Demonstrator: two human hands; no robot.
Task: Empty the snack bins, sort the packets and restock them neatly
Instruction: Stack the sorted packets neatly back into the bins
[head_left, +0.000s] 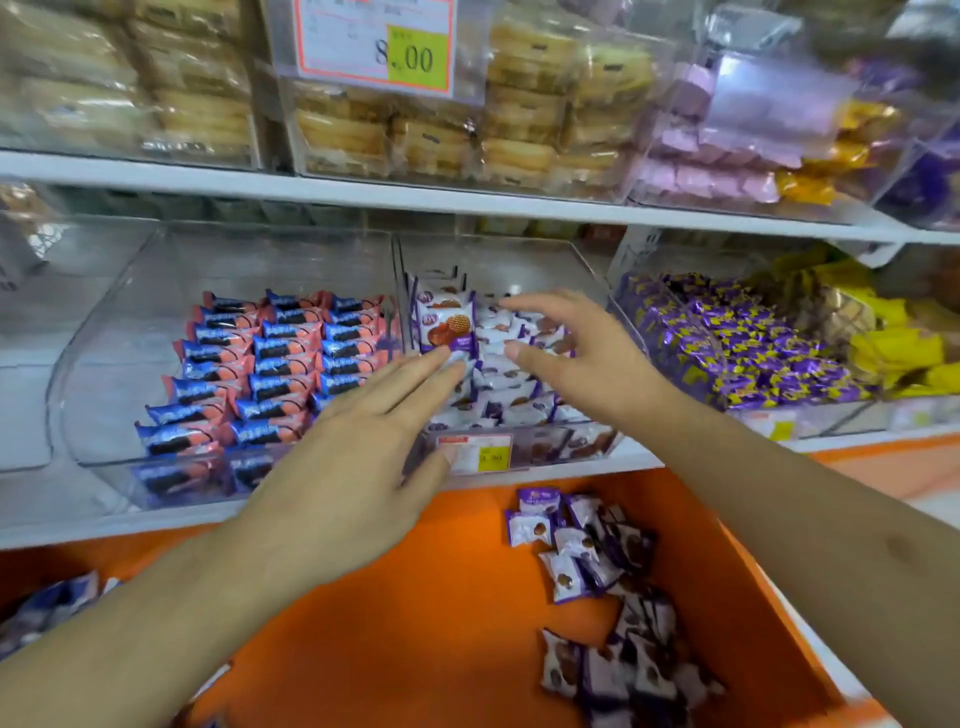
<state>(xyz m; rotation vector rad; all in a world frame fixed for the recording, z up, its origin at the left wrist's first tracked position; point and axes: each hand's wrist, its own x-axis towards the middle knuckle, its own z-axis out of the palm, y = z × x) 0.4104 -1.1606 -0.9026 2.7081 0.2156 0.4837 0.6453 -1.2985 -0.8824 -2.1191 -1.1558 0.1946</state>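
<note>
A clear plastic bin (587, 270) on the middle shelf holds white-and-purple snack packets (498, 374); a few stand upright at its back left (445, 317). My left hand (363, 441) reaches in with straight fingers, the fingertips touching the lower edge of an upright packet. My right hand (576, 348) hovers over the lying packets with fingers spread and relaxed, holding nothing. The bin to the left (104, 332) holds neat rows of pink-and-blue packets (270, 358). Several white-and-purple packets (597, 571) lie loose on the orange surface (389, 623) below.
Right of the middle bin, a bin of purple-and-yellow packets (753, 353) and yellow packets (893, 353). The upper shelf (208, 182) carries bins of wrapped biscuits (415, 135) with a price sign (374, 41). A small price tag (475, 453) is on the bin front. More packets (47, 608) lie lower left.
</note>
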